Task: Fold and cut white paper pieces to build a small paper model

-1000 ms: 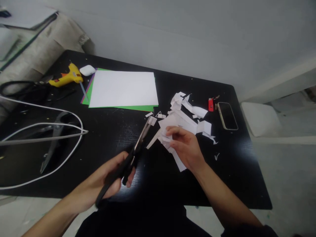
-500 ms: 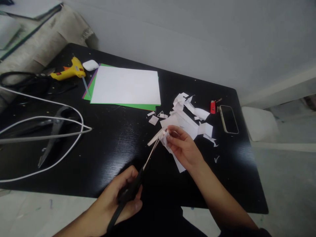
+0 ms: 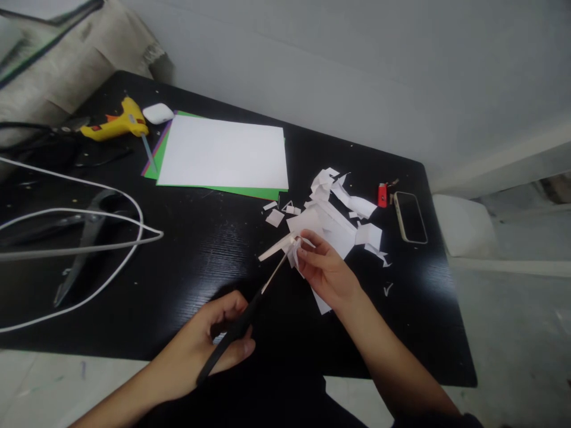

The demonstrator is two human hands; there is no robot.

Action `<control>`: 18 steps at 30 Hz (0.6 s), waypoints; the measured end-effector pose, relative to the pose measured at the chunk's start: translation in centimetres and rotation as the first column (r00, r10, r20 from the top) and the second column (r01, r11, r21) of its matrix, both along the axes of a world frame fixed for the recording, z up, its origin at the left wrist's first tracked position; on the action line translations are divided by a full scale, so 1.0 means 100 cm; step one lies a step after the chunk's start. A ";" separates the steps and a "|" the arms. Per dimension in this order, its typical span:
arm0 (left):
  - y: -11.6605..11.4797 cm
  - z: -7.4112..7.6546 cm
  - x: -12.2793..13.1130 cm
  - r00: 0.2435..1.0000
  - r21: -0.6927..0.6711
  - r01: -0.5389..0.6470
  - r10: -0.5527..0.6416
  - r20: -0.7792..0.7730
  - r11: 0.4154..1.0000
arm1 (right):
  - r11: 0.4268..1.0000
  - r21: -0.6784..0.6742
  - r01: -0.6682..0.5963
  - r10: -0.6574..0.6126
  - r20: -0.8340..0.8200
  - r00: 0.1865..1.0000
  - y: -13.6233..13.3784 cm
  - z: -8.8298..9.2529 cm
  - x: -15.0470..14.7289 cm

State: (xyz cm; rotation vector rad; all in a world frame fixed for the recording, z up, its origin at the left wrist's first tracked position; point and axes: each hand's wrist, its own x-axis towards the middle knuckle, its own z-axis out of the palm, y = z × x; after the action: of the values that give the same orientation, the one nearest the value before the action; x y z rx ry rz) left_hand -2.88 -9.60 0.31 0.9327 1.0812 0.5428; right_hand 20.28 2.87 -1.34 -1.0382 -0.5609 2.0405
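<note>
My left hand (image 3: pixel 214 342) grips the black handles of a pair of scissors (image 3: pixel 250 312) near the table's front edge. The blades point up and to the right, with their tips at a small white paper piece (image 3: pixel 294 252). My right hand (image 3: pixel 325 270) pinches that folded piece between thumb and fingers, just above the black table (image 3: pixel 200 255). A heap of white paper scraps (image 3: pixel 339 217) lies right behind my right hand.
A white sheet on green and purple paper (image 3: pixel 223 153) lies at the back. A yellow glue gun (image 3: pixel 113 126) and a white case (image 3: pixel 157 113) sit at the back left. White cable (image 3: pixel 134 249) loops over dark shears (image 3: pixel 80 244) on the left. A phone (image 3: pixel 410 217) and a red lighter (image 3: pixel 382 194) lie right.
The scissors swung from pointing at loose scraps to the paper in my right hand. My left hand drew back toward the front edge. A small cut square now lies on the table.
</note>
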 end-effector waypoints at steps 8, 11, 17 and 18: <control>0.005 0.003 0.002 0.999 0.007 0.005 -0.004 -0.043 1.000 | 1.000 -0.013 -0.002 0.001 -0.022 1.000 0.001 -0.002 -0.001; 0.005 0.001 0.002 1.000 -0.008 0.002 -0.002 -0.020 1.000 | 0.999 -0.043 0.014 -0.016 -0.037 0.999 0.000 0.000 -0.002; 0.003 -0.003 0.001 0.998 -0.047 0.000 0.003 0.057 0.999 | 1.000 0.004 0.008 -0.008 -0.011 1.000 0.000 0.000 -0.001; 0.003 -0.003 0.001 0.998 -0.048 -0.001 0.004 0.063 0.999 | 1.000 0.013 -0.001 0.001 -0.010 1.000 0.001 0.000 -0.001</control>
State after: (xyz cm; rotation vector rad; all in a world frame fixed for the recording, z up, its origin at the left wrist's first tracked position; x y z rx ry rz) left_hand -2.76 -9.31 0.00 0.8667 1.0349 0.5426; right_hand 20.17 2.94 -1.37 -1.0191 -0.5690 2.0391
